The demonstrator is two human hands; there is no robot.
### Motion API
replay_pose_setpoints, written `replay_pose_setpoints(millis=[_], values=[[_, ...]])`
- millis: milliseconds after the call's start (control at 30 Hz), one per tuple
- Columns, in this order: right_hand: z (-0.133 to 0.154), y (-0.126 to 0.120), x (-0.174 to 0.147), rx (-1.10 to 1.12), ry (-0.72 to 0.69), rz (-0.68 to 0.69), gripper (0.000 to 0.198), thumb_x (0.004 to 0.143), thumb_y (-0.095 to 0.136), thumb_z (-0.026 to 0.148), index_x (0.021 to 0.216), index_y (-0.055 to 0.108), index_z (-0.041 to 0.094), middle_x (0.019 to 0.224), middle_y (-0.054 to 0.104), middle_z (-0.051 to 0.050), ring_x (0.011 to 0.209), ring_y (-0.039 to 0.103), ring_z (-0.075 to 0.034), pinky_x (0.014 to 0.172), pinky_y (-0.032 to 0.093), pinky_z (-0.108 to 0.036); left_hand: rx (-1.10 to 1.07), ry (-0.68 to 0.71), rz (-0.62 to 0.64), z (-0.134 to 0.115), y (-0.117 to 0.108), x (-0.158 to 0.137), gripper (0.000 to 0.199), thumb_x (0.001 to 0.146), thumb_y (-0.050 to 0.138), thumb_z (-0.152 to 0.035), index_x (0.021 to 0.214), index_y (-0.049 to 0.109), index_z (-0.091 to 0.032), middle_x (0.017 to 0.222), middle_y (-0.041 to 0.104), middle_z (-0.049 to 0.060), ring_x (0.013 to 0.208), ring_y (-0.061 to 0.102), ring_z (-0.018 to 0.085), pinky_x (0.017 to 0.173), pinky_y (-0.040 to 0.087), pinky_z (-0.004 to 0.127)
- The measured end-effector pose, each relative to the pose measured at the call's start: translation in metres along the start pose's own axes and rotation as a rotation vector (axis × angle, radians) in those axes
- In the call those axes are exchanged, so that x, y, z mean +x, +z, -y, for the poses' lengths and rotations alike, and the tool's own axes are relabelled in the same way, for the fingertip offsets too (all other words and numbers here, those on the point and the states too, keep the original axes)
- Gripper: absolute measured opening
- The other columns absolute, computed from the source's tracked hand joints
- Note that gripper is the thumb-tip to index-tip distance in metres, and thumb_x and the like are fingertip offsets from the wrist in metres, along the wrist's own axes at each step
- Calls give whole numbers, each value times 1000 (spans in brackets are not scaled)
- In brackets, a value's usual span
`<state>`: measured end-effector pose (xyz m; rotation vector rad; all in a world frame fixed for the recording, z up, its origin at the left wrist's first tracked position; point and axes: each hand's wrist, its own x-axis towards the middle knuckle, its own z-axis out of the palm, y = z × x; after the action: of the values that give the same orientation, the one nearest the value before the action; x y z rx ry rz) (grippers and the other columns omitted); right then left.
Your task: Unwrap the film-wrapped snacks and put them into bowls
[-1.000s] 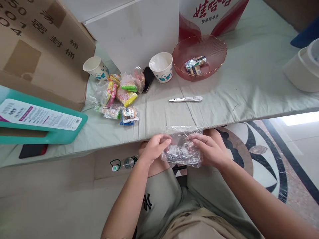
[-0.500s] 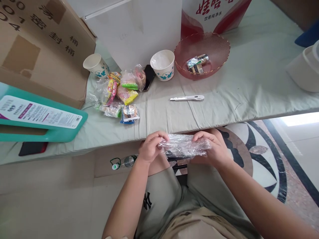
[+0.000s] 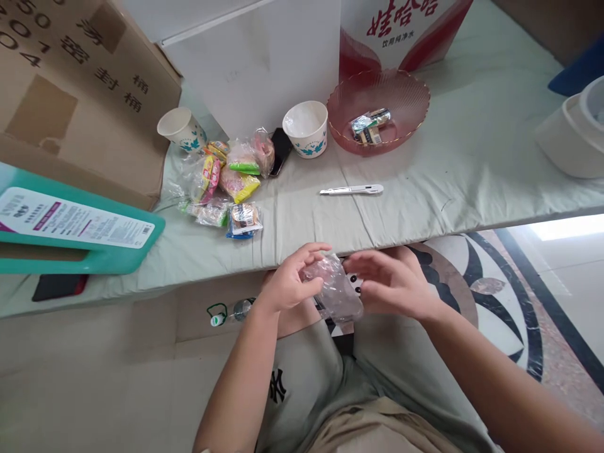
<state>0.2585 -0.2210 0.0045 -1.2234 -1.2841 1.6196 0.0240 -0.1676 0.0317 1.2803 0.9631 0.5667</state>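
A crumpled sheet of clear plastic film hangs over my lap below the table edge. My left hand has it loosely between thumb and curled fingers, at its upper left end. My right hand is just right of the film, fingers bent and apart, slightly blurred, with nothing visible in it. On the table beyond my hands lies a white utility knife. Wrapped snacks form a pile to the left, with a small packet at its near side.
A pink bowl holds several small packets. Beside it stand a paper cup and a dark phone; another paper cup is farther left. A teal container and cardboard box occupy the left side. A bottle is below the table.
The film was stretched between both hands; now it slants down from my left hand. My right hand has let go and its fingers have spread.
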Motion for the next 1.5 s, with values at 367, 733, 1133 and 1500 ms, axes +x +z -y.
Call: replay_pose_setpoints(millis=[367, 733, 1133, 1500], values=[[16, 42, 25, -108, 37, -133, 20, 86, 59, 40, 82, 54, 20, 66, 48, 4, 60, 45, -12, 55, 35, -26, -506, -170, -133, 15, 14, 10, 62, 65, 85, -55, 110, 63, -18, 90, 69, 4, 76, 64, 15, 69, 49, 25], [15, 37, 30, 312, 56, -156, 13, 79, 61, 34, 81, 64, 22, 69, 55, 1, 60, 46, -13, 56, 38, -27, -187, 19, -159, 23, 5, 14, 24, 80, 71, -41, 80, 67, -18, 61, 52, -3, 53, 43, 9, 52, 35, 24], [29, 28, 65, 265, 58, -165, 38, 75, 75, 43, 95, 48, 24, 74, 52, 4, 64, 50, -12, 59, 41, -27, -154, 165, -274, 3, -9, 45, 15, 67, 65, -14, 81, 65, -19, 82, 60, 0, 72, 52, 12, 65, 41, 24], [146, -11, 200, -963, -536, -527, 10, 75, 57, 17, 80, 52, 23, 71, 55, 0, 67, 49, -16, 64, 37, -31, -374, 179, -460, 9, -42, 101, 8, 67, 58, -20, 75, 60, -20, 69, 57, -3, 62, 53, 10, 64, 41, 26]])
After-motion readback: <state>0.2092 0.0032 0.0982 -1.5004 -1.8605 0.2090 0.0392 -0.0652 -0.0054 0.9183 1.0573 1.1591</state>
